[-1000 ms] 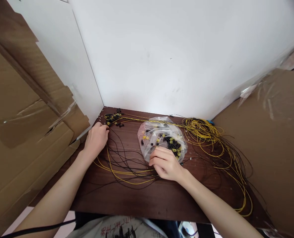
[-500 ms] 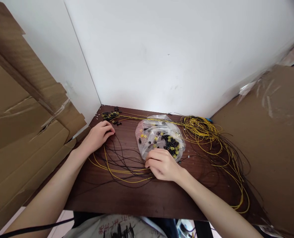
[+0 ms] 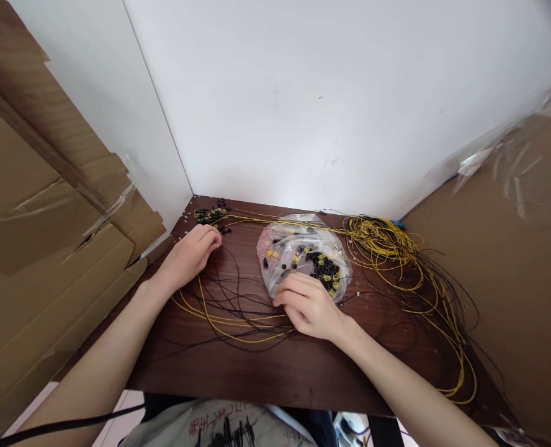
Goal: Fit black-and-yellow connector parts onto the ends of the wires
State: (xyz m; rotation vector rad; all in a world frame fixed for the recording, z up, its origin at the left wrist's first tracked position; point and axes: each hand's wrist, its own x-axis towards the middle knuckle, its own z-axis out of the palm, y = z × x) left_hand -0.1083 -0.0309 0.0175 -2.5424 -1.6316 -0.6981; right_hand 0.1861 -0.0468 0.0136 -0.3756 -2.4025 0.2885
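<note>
Several thin yellow and black wires look already tipped with small black-and-yellow plastic pieces at back left of brown bench, loose front wires and clear plastic bag of pieces left over, fingers of left hand apparently pinching 1 thin black wire, right hand curled by bag, hold unclear.

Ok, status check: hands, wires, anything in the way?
Left hand apparently pinching a black wire. Right hand curled over loose wires, grip hidden. Wires crossing between hands; plastic bag partly hidden by right hand.
</note>
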